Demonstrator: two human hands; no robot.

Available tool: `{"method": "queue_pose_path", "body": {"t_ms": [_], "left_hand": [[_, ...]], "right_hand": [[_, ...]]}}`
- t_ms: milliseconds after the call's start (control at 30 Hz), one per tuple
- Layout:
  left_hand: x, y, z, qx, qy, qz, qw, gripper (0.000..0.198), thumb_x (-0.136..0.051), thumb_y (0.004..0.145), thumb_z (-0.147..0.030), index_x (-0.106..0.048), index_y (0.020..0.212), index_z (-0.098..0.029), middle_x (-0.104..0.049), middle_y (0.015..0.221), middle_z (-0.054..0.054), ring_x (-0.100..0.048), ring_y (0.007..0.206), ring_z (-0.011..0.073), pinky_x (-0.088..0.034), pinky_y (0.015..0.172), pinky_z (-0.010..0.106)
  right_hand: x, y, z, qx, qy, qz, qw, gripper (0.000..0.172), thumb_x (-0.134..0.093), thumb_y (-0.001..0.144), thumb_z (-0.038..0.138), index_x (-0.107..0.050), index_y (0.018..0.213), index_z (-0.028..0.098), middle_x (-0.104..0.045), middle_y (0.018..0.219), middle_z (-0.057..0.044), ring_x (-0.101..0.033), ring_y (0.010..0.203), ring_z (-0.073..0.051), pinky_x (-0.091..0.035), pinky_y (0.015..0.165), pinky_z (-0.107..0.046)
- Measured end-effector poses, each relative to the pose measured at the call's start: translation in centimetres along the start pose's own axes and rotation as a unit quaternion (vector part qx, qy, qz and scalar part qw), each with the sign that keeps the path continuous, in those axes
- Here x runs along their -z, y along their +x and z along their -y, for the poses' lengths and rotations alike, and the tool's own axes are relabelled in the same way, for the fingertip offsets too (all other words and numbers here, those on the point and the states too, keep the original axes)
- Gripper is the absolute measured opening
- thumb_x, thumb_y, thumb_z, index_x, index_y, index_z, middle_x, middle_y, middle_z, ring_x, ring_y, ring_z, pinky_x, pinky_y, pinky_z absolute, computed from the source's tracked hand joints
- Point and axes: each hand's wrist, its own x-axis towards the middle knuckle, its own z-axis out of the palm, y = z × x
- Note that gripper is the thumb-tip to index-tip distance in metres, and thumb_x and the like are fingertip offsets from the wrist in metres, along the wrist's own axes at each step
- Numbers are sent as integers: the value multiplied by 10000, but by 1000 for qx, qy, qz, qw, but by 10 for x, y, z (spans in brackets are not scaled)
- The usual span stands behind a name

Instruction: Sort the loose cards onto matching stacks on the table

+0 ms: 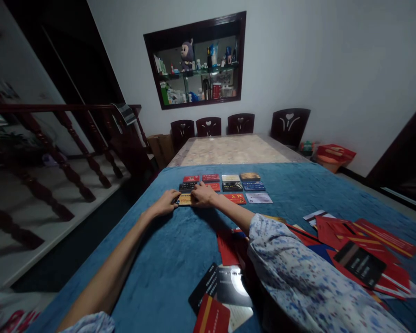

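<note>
A yellow card stack (185,200) lies at the near left corner of a grid of card stacks on the blue cloth. My left hand (167,202) grips its left end with bent fingers. At its right end my right hand (203,195) is closed on it, partly covering the cards behind. Just behind is a dark card stack (186,187). Right of my right hand lie a red and yellow card stack (236,199) and a pale card (259,198). Farther back are a black card stack (232,186) and a blue card stack (254,186).
Loose red and black cards are heaped on the right, with a black card (360,262) on top. More loose cards, including a red card (213,317), lie near the front edge under my right arm. Beyond the blue cloth (152,268) are the bare tabletop (225,150) and several chairs.
</note>
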Motion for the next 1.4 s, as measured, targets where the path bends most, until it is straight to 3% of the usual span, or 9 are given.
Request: {"method": "queue_pose_path", "body": {"t_ms": [333, 533, 833, 1200, 1400], "left_hand": [[-3, 6, 8, -13, 8, 9, 1000, 377, -601, 719, -140, -649, 1092, -167, -648, 1131, 92, -561, 1088, 271, -449, 997, 400], [-2, 9, 10, 11, -25, 4, 1000, 457, -615, 642, -160, -654, 1098, -151, -652, 1062, 73, -582, 1020, 265, -473, 942, 369], [-1, 7, 3, -2, -20, 9, 1000, 322, -537, 650, -147, -708, 924, -157, -680, 909, 45, -610, 871, 229, -480, 825, 318], [-4, 7, 2, 18, -12, -18, 1000, 396, -554, 659, -158, -700, 1027, -150, -704, 1034, 86, -641, 963, 256, -510, 902, 360], [-4, 6, 1, 10, -2, -33, 999, 347, -557, 670, -193, -694, 986, -147, -664, 1061, 99, -643, 947, 242, -519, 928, 365]], "right_hand": [[2, 7, 1, -14, -2, 27, 1000, 405, -574, 867, 403, -677, 1186, 175, -562, 1330, -194, -435, 1250, -369, -448, 953, -540], [9, 7, 6, -27, -18, 51, 998, 392, -562, 875, 380, -685, 1190, 181, -590, 1326, -179, -449, 1269, -363, -442, 976, -543], [13, 9, 10, -33, -22, 59, 997, 403, -572, 848, 330, -690, 1187, 146, -604, 1323, -203, -462, 1279, -376, -463, 969, -552], [15, 5, 16, -35, -30, 50, 998, 391, -548, 850, 278, -692, 1176, 117, -618, 1308, -211, -475, 1279, -383, -456, 976, -558], [25, -6, 8, -17, -46, 34, 998, 405, -535, 870, 317, -672, 1197, 120, -597, 1316, -226, -461, 1271, -390, -420, 985, -609]]}}
